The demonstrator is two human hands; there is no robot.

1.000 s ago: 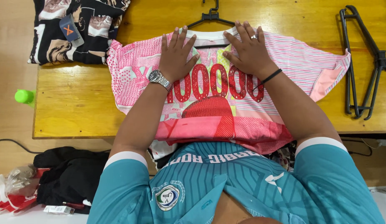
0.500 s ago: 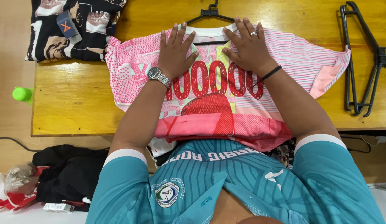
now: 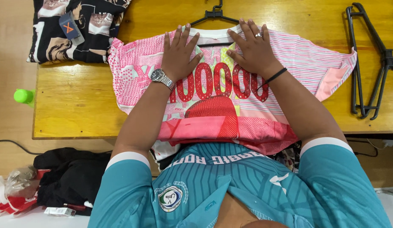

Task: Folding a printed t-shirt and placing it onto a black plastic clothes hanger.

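A pink patterned T-shirt (image 3: 289, 59) with big red print lies spread on the wooden table (image 3: 78, 105), its hem hanging over the near edge. A black hanger (image 3: 213, 16) sits inside its white collar, hook pointing away. My left hand (image 3: 179, 52), with a steel watch at the wrist, rests flat on the shirt's chest just below the collar. My right hand (image 3: 252, 48), with a ring and a black wristband, presses flat beside it. Fingers of both hands are spread and hold nothing.
A folded black printed garment (image 3: 78, 29) with a blue tag lies at the table's far left. Several black hangers (image 3: 369, 63) lie stacked at the right. On the floor at left are a green cap (image 3: 22, 96), dark clothes (image 3: 69, 177) and a plastic bag (image 3: 17, 181).
Both hands stay flat on the shirt near the collar; only the camera view shifts slightly.
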